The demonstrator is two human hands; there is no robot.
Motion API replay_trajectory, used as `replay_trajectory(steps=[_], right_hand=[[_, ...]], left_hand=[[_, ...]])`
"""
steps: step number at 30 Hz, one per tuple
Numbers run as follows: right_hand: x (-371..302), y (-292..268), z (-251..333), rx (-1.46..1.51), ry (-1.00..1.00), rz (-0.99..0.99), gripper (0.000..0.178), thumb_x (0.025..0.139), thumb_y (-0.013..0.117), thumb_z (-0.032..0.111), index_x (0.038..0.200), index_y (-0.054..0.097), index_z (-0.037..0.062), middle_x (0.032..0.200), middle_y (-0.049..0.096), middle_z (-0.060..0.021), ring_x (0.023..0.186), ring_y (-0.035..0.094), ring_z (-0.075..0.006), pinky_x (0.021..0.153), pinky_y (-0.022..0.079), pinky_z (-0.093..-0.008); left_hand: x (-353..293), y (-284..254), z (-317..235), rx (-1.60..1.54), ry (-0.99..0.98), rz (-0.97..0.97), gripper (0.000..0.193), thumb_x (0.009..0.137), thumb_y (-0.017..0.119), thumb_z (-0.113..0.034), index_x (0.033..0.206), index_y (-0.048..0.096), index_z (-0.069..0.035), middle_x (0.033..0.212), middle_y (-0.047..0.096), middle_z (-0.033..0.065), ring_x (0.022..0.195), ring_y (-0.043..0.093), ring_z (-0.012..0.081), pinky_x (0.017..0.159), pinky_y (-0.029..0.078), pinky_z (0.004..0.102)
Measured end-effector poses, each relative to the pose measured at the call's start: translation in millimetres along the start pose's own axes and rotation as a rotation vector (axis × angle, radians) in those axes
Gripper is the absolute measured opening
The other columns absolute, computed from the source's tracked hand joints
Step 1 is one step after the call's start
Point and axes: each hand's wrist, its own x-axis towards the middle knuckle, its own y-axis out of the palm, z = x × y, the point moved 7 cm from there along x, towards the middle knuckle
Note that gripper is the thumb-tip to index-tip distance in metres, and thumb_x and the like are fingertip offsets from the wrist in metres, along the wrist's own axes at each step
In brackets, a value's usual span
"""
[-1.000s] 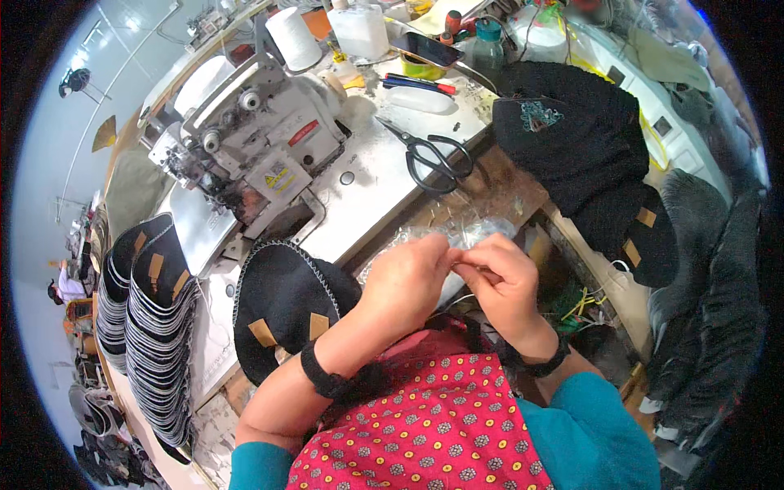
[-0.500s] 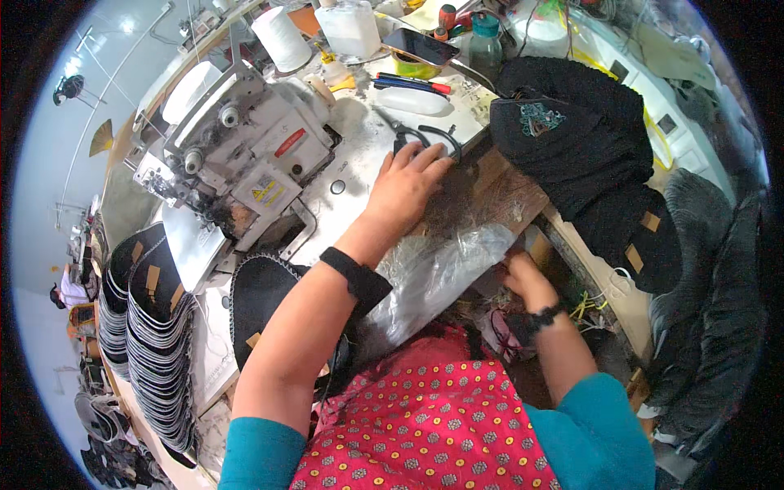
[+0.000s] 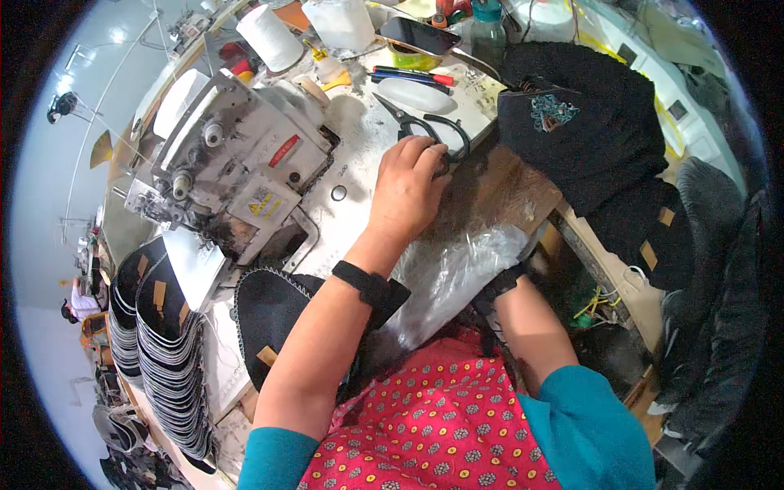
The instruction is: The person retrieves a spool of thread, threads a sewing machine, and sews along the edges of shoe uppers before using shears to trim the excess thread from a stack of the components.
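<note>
On the white table, black-handled scissors (image 3: 400,116) lie with their blades pointing to the far left. My left hand (image 3: 408,184) is curled over the nearer handle, fingers bent round it, and covers part of the loop. My right forearm (image 3: 531,322) reaches below the table's near edge. Clear plastic sheeting (image 3: 461,269) and the dark band at that wrist hide the hand, so its fingers do not show. Beneath my left forearm rests a black curved fabric piece (image 3: 265,306) with a stitched edge and a tan tag.
A white sewing machine (image 3: 237,163) stands at left, beside stacked black pieces with pale edges (image 3: 167,367). Pens (image 3: 412,76), a phone (image 3: 418,37) and a white thread cone (image 3: 269,38) are at the back. Black fabric (image 3: 580,122) is heaped at right, near an open drawer-like space (image 3: 608,335).
My left hand's fingers have drawn back and curled at the scissors' nearer handle. My right hand has moved left and out of sight under the plastic. The view has shifted slightly.
</note>
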Motion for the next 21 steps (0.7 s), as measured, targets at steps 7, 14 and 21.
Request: replay_trajectory(steps=[7, 14, 21], right_hand=[[-12.8, -4.3, -15.5, -0.002, 0.033, -0.008, 0.017, 0.085, 0.072, 0.007, 0.101, 0.071, 0.0021, 0.098, 0.071, -0.0088, 0.086, 0.066, -0.0204, 0.076, 0.052, -0.0335], [-15.1, -7.4, -22.0, -0.008, 0.045, -0.016, 0.019, 0.084, 0.072, 0.008, 0.102, 0.071, 0.0018, 0.1, 0.071, -0.0102, 0.089, 0.066, -0.022, 0.078, 0.052, -0.035], [-16.7, -7.0, -24.0, -0.011, 0.046, -0.016, 0.021, 0.084, 0.072, 0.01, 0.103, 0.071, 0.0014, 0.101, 0.071, -0.0116, 0.091, 0.067, -0.0236, 0.08, 0.052, -0.0365]], left_hand=[[-10.9, 8.8, -8.7, 0.207, 0.123, 0.258, 0.035, 0.073, 0.073, -0.008, 0.105, 0.074, -0.02, 0.157, 0.042, 0.0065, 0.146, 0.033, 0.0395, 0.118, 0.029, 0.0603], [-12.7, 14.2, -5.5, 0.251, 0.032, 0.328, 0.034, 0.069, 0.083, -0.024, 0.102, 0.077, -0.019, 0.162, 0.035, 0.0035, 0.152, 0.022, 0.0362, 0.12, 0.018, 0.0655], [-12.9, 16.2, -7.6, 0.26, 0.062, 0.316, 0.028, 0.072, 0.081, -0.023, 0.099, 0.077, -0.017, 0.161, 0.037, 0.0036, 0.152, 0.023, 0.035, 0.121, 0.017, 0.0648]])
